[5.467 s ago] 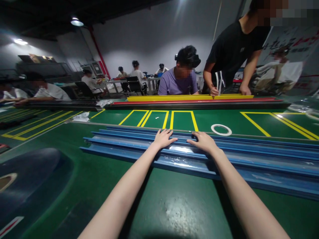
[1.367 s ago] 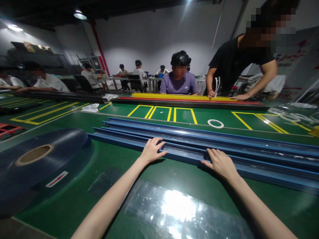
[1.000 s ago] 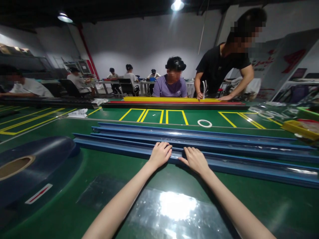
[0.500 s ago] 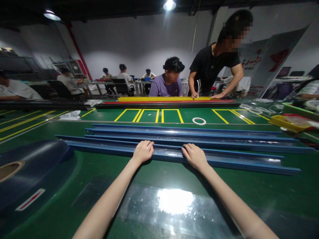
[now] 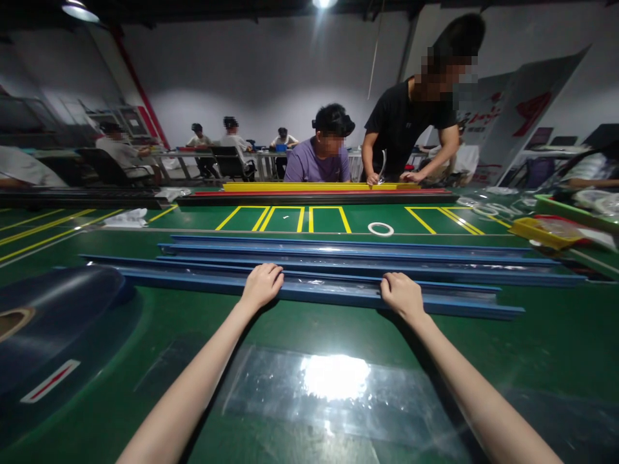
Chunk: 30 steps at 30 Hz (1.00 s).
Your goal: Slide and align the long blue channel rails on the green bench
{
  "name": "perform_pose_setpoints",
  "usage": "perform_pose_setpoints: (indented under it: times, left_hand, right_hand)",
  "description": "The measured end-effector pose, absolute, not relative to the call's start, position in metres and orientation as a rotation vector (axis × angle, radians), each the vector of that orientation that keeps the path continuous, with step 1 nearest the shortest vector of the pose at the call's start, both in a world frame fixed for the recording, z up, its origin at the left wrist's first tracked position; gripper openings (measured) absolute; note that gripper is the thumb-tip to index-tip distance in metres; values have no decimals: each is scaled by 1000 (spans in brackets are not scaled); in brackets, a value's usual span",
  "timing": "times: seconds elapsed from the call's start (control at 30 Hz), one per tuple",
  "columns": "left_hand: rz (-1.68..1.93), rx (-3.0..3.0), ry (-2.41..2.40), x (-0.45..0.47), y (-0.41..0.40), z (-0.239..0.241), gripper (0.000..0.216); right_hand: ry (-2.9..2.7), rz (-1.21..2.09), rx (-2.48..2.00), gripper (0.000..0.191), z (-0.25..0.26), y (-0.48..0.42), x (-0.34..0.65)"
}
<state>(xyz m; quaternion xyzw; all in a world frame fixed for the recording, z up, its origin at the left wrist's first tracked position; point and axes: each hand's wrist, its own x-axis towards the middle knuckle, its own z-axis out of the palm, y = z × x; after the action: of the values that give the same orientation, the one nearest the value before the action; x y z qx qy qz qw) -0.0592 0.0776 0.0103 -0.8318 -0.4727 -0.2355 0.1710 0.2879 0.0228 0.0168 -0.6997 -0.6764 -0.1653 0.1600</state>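
A long blue channel rail (image 5: pixel 333 295) lies across the green table in front of me, with a glossy inner face. My left hand (image 5: pixel 262 284) is closed on it left of its middle, fingers curled over into the channel. Farther right along the same rail, my right hand (image 5: pixel 403 296) grips it in a similar way; its fingertips are partly hidden. Just behind lie more blue channel rails (image 5: pixel 435 262), side by side and roughly parallel. The held rail's left end reaches behind a large roll of clear film (image 5: pixel 72 296).
Clear plastic sheet (image 5: pixel 271 386) lies on the table before me, reflecting a lamp. Beyond are a white ring (image 5: pixel 380 229), yellow tape markings, and a yellow rail (image 5: pixel 300 187). A yellow tray (image 5: pixel 546 233) stands at right. Two people work across the table.
The front rail has slid to the left against the rails behind it. My hands are farther apart: the left one has moved left, the right one right. The view has shifted slightly.
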Motion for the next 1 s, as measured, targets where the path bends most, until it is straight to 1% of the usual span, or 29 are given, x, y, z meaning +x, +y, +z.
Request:
perform_pose_setpoints:
  times: [0.23, 0.37, 0.6, 0.83, 1.0]
  left_hand:
    - [-736, -2527, -1139, 33, 56, 12, 33]
    - [-695, -2455, -1237, 56, 49, 6, 35]
    - [-634, -2447, -1178, 37, 55, 3, 33]
    - [-596, -2425, -1162, -1, 63, 3, 34]
    - [-650, -2407, -1222, -17, 65, 2, 33]
  right_hand:
    - [-1928, -439, -1984, 33, 18, 23, 244]
    - [-1936, -424, -1987, 35, 18, 21, 220]
    - [-2190, -420, -1770, 35, 19, 9, 240]
    - [-1980, -478, -1910, 39, 13, -6, 305]
    - [-1918, -619, -1876, 36, 4, -6, 311]
